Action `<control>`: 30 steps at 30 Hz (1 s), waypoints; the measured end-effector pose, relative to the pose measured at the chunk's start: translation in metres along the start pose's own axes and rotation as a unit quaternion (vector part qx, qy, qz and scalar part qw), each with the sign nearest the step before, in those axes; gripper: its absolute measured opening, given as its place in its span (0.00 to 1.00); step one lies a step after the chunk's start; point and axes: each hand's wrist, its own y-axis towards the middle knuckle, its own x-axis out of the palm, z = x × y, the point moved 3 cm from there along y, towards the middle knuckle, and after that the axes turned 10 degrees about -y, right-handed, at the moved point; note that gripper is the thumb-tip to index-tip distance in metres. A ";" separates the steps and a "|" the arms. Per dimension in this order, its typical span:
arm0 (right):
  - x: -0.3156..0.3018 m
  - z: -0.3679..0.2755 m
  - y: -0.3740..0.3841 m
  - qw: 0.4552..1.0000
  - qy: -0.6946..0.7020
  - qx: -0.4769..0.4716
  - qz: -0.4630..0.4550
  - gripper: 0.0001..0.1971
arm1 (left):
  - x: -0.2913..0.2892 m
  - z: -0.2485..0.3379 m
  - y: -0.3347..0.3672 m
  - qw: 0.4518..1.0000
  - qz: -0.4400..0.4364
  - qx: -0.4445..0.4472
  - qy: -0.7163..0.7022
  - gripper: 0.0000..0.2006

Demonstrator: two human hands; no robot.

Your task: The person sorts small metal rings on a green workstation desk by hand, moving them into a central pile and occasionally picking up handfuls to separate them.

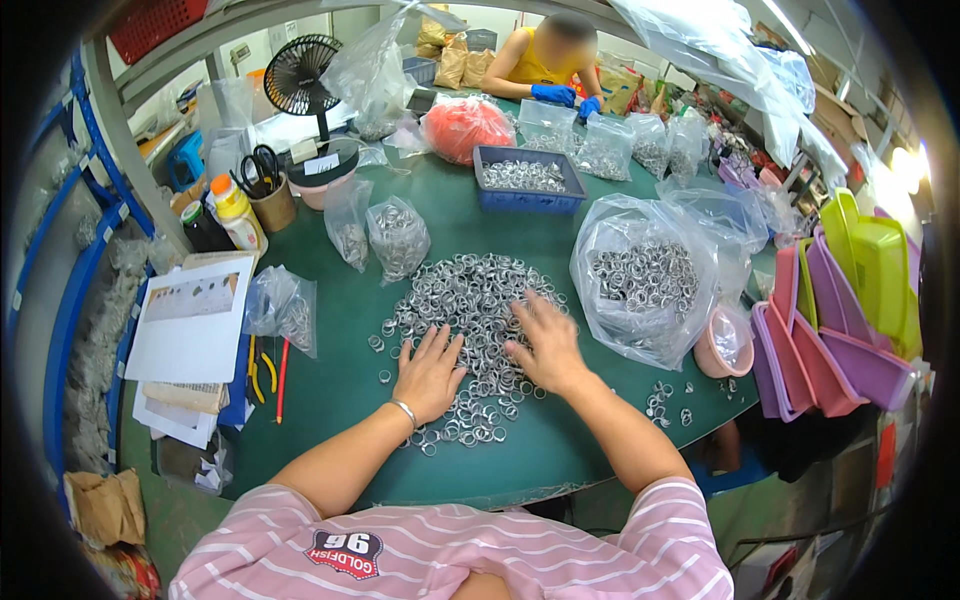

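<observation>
A wide pile of silver metal rings (470, 290) is spread over the middle of the green table (330, 400). My left hand (430, 375) lies on the near left part of the pile, fingers stretched out and pointing away from me. On the right side, my right hand (545, 345) rests over the rings with its fingers spread, their tips partly among them. Neither hand grips a ring that I can see. Close to the right hand stands a large clear plastic bag (605, 325) with many more rings inside.
Behind the pile sit a blue tray (535, 203) of rings and small filled bags (398, 238). Papers (185, 335), pliers (263, 377) and a red pencil (282, 380) lie left. A pink cup (722, 345) and colourful bins (825, 370) stand right. Across the table, a person wears blue gloves (553, 95).
</observation>
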 end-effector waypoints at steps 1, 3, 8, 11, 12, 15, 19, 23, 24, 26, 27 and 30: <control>-0.016 0.008 0.005 0.998 -0.035 0.015 0.057 0.35 | 0.001 -0.002 -0.001 1.000 -0.001 0.001 0.000 0.26; -0.041 0.022 0.014 0.982 -0.119 0.075 0.126 0.37 | -0.001 -0.002 -0.002 1.000 -0.008 -0.007 -0.003 0.26; -0.048 0.066 0.008 0.958 -0.212 0.178 0.081 0.30 | -0.001 0.002 -0.001 1.000 -0.007 -0.006 -0.018 0.26; -0.038 0.081 0.006 0.958 -0.242 0.104 0.116 0.13 | 0.002 -0.001 0.000 1.000 -0.006 0.002 -0.022 0.27; -0.036 0.078 0.007 0.962 -0.230 0.091 0.114 0.11 | 0.002 -0.003 -0.001 1.000 -0.002 0.002 -0.022 0.27; -0.047 0.081 0.014 0.962 -0.220 0.064 0.146 0.10 | 0.001 -0.005 -0.003 1.000 0.005 0.001 -0.020 0.26; -0.061 0.101 0.016 0.968 -0.191 0.103 0.127 0.09 | 0.002 -0.003 -0.002 1.000 0.008 0.002 -0.021 0.26; -0.077 0.121 0.029 0.960 -0.202 0.146 0.128 0.10 | 0.001 -0.001 -0.001 1.000 0.008 -0.008 -0.029 0.26; -0.082 0.127 0.032 0.960 -0.194 0.147 0.141 0.10 | 0.001 -0.002 -0.002 1.000 0.007 -0.009 -0.022 0.26; -0.101 0.144 0.042 0.953 -0.194 0.158 0.169 0.14 | 0.000 -0.004 -0.001 1.000 0.008 -0.009 -0.017 0.26; -0.113 0.152 0.047 0.950 -0.182 0.175 0.185 0.15 | 0.000 -0.003 -0.002 1.000 0.006 -0.010 -0.016 0.26; -0.150 0.197 0.046 0.933 -0.199 0.190 0.230 0.18 | 0.001 -0.001 0.001 1.000 0.013 0.004 -0.018 0.26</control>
